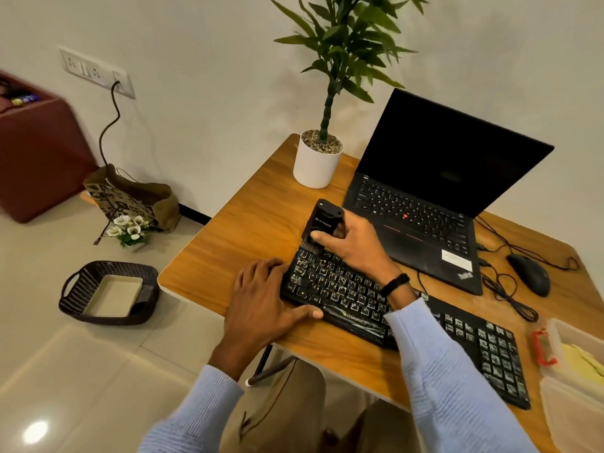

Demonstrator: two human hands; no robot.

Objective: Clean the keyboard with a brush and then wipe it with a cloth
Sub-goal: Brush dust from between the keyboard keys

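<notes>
Your pale blue sleeves (441, 371) come in from the bottom edge, tan trousers between them. Left hand (261, 299) lies over the near-left end of the keyboard (346, 292): fingers loosely bent on the end keys, thumb stretched along the front edge, pressing and not gripping. Right hand (353, 243) sits up and to the right of the left one and is closed round the brush (322, 223), thumb on its front face, fingers wrapped behind. That brush is a black block held upright, with its bristle end down on the far-left keys, just ahead of your left fingertips. A black wristband (394, 284) is on the right wrist.

The keyboard runs from under your left hand, beneath the right forearm, and on to the right across the wooden table (255, 230); its keys look smeared pale. Just behind your right hand is an open black laptop (425, 197), screen dark. Beyond the brush is a white plant pot (317, 165). Well right of the right hand is a black mouse (529, 274) with loose cables. Right of your right elbow is a clear plastic box (555, 380) with something yellow (585, 358) inside; cannot tell if it's the cloth. Left of your left hand, on the floor, is a dark woven basket (108, 292).
</notes>
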